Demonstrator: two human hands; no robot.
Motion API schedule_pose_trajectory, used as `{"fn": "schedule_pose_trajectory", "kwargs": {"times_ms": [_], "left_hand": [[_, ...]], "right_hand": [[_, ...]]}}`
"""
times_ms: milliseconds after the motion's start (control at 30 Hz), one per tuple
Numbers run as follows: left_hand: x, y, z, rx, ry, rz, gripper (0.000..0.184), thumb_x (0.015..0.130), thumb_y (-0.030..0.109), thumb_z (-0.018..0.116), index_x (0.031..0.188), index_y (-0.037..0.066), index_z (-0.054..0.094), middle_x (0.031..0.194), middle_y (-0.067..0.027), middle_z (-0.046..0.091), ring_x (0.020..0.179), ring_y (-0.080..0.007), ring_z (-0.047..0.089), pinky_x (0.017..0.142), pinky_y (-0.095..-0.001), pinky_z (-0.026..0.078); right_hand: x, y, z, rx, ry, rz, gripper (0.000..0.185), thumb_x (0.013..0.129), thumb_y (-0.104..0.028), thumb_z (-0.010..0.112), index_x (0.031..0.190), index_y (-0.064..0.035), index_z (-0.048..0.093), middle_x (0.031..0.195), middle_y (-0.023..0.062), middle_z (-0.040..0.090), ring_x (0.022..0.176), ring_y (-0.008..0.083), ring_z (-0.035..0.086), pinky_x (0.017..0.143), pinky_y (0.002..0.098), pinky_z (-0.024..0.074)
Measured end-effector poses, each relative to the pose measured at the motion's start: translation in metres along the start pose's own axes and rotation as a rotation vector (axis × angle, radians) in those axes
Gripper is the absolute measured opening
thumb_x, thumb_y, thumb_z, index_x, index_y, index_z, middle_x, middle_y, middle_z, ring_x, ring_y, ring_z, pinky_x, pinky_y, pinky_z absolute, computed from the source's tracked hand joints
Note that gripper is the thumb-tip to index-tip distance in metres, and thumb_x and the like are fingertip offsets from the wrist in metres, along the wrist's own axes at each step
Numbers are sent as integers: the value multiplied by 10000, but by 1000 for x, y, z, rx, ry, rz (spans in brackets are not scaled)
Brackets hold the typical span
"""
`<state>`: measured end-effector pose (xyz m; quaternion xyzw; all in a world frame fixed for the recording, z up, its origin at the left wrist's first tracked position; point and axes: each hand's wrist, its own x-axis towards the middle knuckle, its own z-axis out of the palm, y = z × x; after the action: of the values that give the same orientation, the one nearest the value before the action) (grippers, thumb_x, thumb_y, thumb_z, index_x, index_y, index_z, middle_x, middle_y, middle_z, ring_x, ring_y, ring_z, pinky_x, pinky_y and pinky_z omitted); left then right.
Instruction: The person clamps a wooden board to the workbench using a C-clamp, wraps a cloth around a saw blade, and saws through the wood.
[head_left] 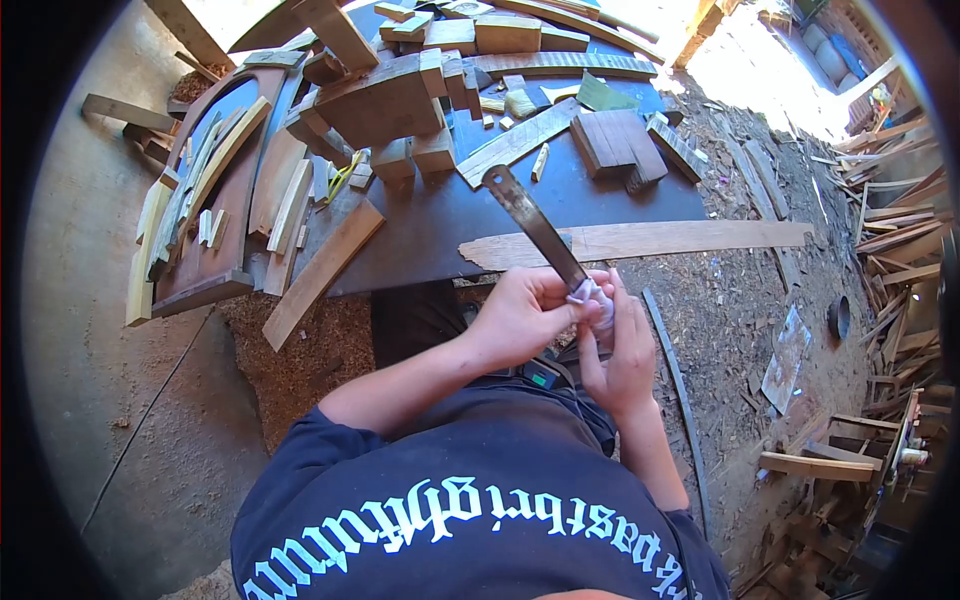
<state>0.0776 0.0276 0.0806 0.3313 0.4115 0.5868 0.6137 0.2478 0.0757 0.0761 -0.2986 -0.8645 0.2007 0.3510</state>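
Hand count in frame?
2. The left hand pinches the pale cloth bunched around the lower end of the metal strip; the right hand is beside it, fingers around the cloth. No others visible.

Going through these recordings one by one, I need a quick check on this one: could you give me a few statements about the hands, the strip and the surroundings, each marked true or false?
1. The left hand and the right hand are both at the pale wrapping. True.
2. The metal strip has a hole near its far end. True.
3. Dark reddish-brown wood rests on the table. True.
4. The metal strip lies loose on the table, away from both hands. False: its near end meets the pale wrapping at the hands.
5. The person's shirt is plain white. False: the shirt is dark with white lettering.
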Motion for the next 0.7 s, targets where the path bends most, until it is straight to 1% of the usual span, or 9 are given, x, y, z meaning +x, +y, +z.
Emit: {"fn": "schedule_pose_trajectory", "kwargs": {"times_ms": [100,133,167,267,300,400,533,567,700], "left_hand": [[0,1,-16,33,-59,-49,248,915,8,767,1163,-5,756,1130,-118,764,1019,-152,718,918,-300,581],[-1,5,-17,29,-77,-76,236,907,1,772,1143,1,764,1095,-113,774,998,-152,724,899,-297,585],[-3,8,-16,84,-34,-65,145,877,-30,785,1019,-40,760,941,-112,783,888,-144,738,824,-277,586],[0,6,-25,-14,-101,-75,131,842,-41,812,958,-30,753,917,-111,781,853,-145,743,795,-289,595],[1,4,-26,32,-42,-35,134,823,-51,823,929,-19,747,897,-108,777,801,-145,742,747,-286,598],[8,15,-36,257,70,-30,153,822,-14,838,936,2,738,861,-77,767,765,-110,721,697,-262,585],[28,35,-58,805,263,164,167,873,150,838,984,51,761,864,-33,770,758,-87,693,685,-259,547],[33,36,-58,897,237,244,184,880,173,828,1000,51,762,883,-38,769,789,-102,698,700,-275,546],[52,34,-59,1156,103,524,232,898,237,792,1039,54,766,972,-61,755,905,-167,706,757,-325,539]], "right_hand": [[-9,4,-7,330,-125,150,573,911,-42,691,1449,42,512,1044,216,679,905,362,701,803,416,558],[-11,4,-11,432,-195,202,566,931,-34,661,1468,27,491,1027,187,682,860,310,691,767,385,550],[-13,3,-14,531,-261,261,561,951,-26,632,1487,13,471,1011,158,685,814,258,680,732,354,542],[-10,-8,-23,829,-415,428,556,997,-19,556,1530,-2,397,937,67,671,628,79,600,543,230,478],[-8,-10,-26,822,-420,409,570,1013,-42,543,1552,-7,360,927,60,668,606,69,564,531,219,453],[-14,-3,-29,680,-325,380,595,1003,-13,552,1564,-9,354,932,83,674,750,133,637,689,288,520],[-21,15,-14,22,-7,197,522,1013,-64,548,1509,-3,397,1000,238,703,872,374,729,748,445,556],[-24,15,-11,-11,-62,276,453,1019,-106,540,1445,-8,425,1030,293,688,894,478,687,744,532,548],[-37,10,14,-161,-164,332,350,1018,-119,530,1333,-4,433,974,265,693,762,466,698,640,554,566]]}}
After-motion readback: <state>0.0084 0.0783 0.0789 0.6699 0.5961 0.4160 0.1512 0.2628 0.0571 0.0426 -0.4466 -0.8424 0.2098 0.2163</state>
